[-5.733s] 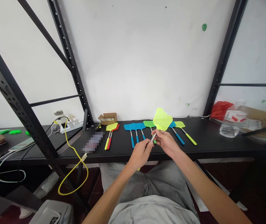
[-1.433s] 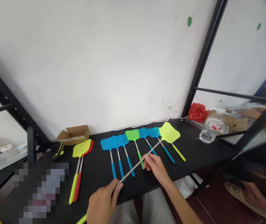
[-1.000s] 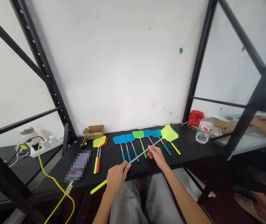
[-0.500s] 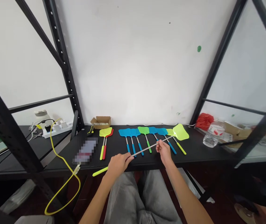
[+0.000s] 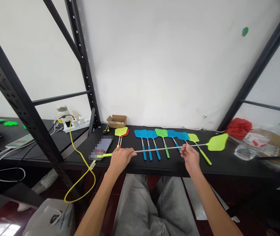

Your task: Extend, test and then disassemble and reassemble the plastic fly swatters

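Nine fly swatters are counted: one extended swatter (image 5: 216,142) held above the shelf (image 5: 228,164), and eight lying on it, namely one yellow (image 5: 121,131) over one red (image 5: 126,131), four blue (image 5: 141,133), one green (image 5: 161,132) and one yellow-green (image 5: 192,137). Two hands (image 5: 120,157) of the wearer are recorded. One cardboard box (image 5: 117,120), one water bottle (image 5: 249,144), one power strip (image 5: 74,124) and one yellow cable (image 5: 81,164) are noted.
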Demonstrator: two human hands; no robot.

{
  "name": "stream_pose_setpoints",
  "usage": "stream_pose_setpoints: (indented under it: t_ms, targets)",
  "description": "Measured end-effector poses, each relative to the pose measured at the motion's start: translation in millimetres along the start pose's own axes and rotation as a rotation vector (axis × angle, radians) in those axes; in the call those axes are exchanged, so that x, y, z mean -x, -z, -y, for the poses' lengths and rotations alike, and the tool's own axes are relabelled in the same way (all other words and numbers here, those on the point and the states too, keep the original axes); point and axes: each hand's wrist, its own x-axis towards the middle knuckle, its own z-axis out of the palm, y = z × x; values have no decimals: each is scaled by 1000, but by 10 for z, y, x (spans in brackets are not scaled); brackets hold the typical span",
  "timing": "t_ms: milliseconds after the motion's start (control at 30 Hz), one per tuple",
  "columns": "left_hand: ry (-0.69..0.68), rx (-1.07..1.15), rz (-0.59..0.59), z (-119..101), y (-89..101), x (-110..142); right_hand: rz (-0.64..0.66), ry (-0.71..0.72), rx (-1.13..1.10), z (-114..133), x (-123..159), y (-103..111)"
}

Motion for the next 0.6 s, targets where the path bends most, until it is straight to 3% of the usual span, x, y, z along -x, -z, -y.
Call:
stream_pose_setpoints:
  t_ms: [200, 600]
  targets:
    - [-49, 5, -78, 130, 4, -1, -39, 25, -11, 177, -52, 318]
    - [-68, 60, -138, 311, -95, 15, -92, -22, -17, 6, -50, 457]
